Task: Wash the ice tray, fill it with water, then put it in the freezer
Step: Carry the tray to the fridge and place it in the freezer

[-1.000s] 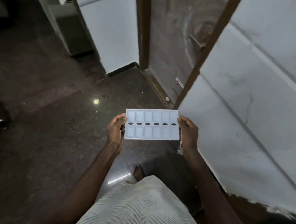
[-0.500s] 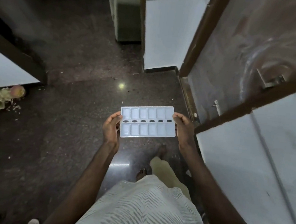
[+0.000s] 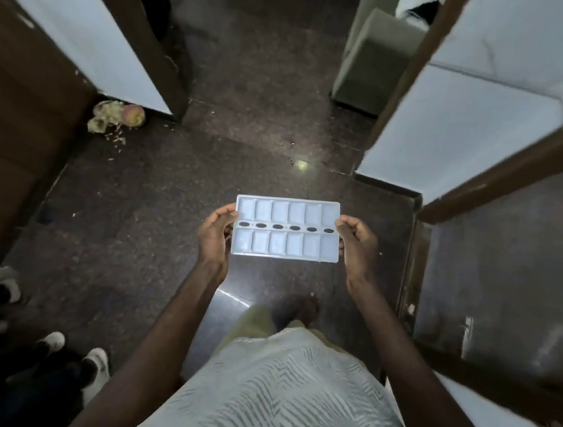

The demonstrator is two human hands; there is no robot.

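A pale blue ice tray [image 3: 287,228] with two rows of cells and a line of dark oval holes down its middle is held level in front of me, above a dark stone floor. My left hand [image 3: 215,234] grips its left short end. My right hand [image 3: 355,244] grips its right short end. Whether the cells hold water cannot be told. No sink or freezer is in view.
A dark wooden door [image 3: 507,280] stands open at the right. White walls with brown frames flank a passage ahead. A grey-green box [image 3: 370,60] stands at the far right. Food scraps [image 3: 117,118] lie at the left wall; shoes [image 3: 54,346] lie at lower left.
My view has swung to the left and I have stepped forward: the open door now lies at my right, and the passage and shoes have come into view. The tray stays held in both hands.
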